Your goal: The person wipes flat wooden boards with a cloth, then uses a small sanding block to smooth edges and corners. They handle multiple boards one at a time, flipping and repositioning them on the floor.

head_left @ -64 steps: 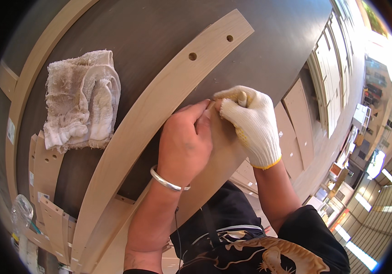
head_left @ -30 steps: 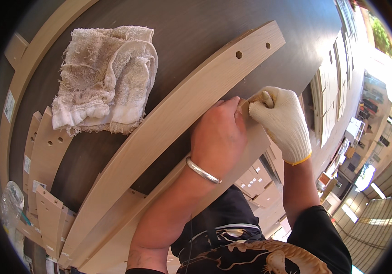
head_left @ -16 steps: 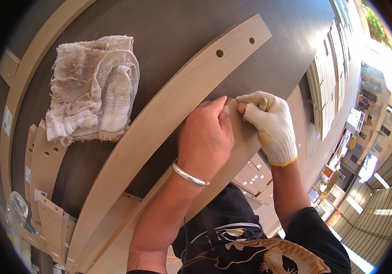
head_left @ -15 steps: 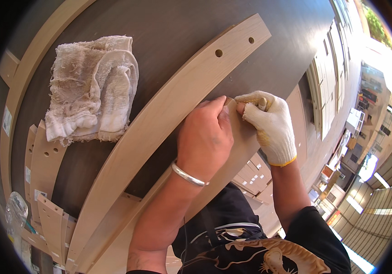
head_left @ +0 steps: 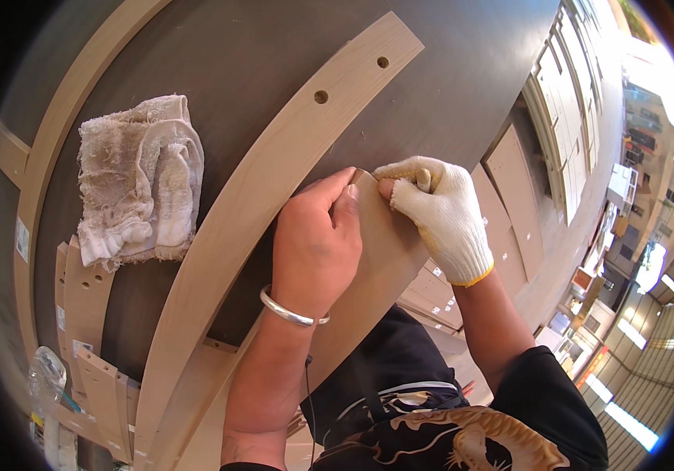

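Observation:
A bare left hand of mine, my left hand [head_left: 317, 239], with a silver bangle [head_left: 290, 308] at the wrist, is closed around the end of a pale wooden board [head_left: 388, 255]. Its thumb and forefinger press together at the board's tip. Opposite it, my right hand [head_left: 443, 216] wears a white knitted glove with the thumb tip bare. Its fingers are curled in a pinch at the same corner; what lies between them is too small to make out. Left of my hands lies a curved wooden piece [head_left: 251, 180] with two round holes near its far end.
A folded, frayed whitish cloth [head_left: 141, 184] lies on the dark tabletop [head_left: 219, 55]. Another long curved piece [head_left: 66, 102] runs along the left. Several drilled pieces [head_left: 86, 294] and a clear plastic item [head_left: 47, 377] sit lower left. Stacked boards [head_left: 561, 118] stand at the right.
My view has shifted, so the cloth, curved pieces and both hands appear further left. Both hands keep about the same hold at the board's end.

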A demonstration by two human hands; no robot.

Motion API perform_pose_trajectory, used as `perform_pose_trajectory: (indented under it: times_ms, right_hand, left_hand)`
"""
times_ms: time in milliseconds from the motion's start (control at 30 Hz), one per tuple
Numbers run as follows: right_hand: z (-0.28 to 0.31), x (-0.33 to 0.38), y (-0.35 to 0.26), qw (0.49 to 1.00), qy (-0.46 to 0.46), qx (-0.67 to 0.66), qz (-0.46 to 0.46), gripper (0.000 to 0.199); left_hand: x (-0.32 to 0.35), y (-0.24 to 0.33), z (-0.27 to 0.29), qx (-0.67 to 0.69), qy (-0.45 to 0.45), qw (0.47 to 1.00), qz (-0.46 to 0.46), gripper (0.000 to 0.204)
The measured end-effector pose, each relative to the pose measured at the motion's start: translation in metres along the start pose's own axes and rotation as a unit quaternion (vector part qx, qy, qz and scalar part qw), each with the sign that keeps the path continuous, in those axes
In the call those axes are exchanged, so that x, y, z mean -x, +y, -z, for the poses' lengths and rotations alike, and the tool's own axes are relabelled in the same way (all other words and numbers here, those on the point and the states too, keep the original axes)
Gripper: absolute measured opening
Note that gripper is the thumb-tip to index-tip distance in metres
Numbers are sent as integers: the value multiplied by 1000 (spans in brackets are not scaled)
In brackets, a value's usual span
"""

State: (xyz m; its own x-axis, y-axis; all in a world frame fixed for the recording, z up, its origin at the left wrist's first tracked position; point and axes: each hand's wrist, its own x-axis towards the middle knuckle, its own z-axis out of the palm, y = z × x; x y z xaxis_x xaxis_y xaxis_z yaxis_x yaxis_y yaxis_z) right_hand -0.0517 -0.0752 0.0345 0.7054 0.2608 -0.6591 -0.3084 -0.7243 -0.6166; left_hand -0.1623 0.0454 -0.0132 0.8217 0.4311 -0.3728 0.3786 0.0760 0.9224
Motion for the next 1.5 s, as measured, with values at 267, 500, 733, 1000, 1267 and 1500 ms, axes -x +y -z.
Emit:
perform_pose_trajectory:
  times_ms: [267,500,733,1000,1267,1500]
  right_hand:
    - [-6,-16,4,996,-12,4,83,28]
    - [43,1,66,910,118,-395,49,28]
    - [59,44,148,925,104,-366,-9,29]
    - [55,53,166,893,74,-440,-59,33]
    - [51,58,161,878,8,-477,-25,41]
    - [37,70,146,899,-35,-434,47,56]
  left_hand:
    - [0,2,1,-13,-6,999,34,31]
    - [1,6,-4,-18,7,999,29,31]
    - [-11,14,-26,-90,70,992,49,18]
    - [-14,9,-25,-189,124,973,37,27]
    - [66,4,22,-187,72,971,128,34]
    - [107,-1,55,-167,11,954,248,49]
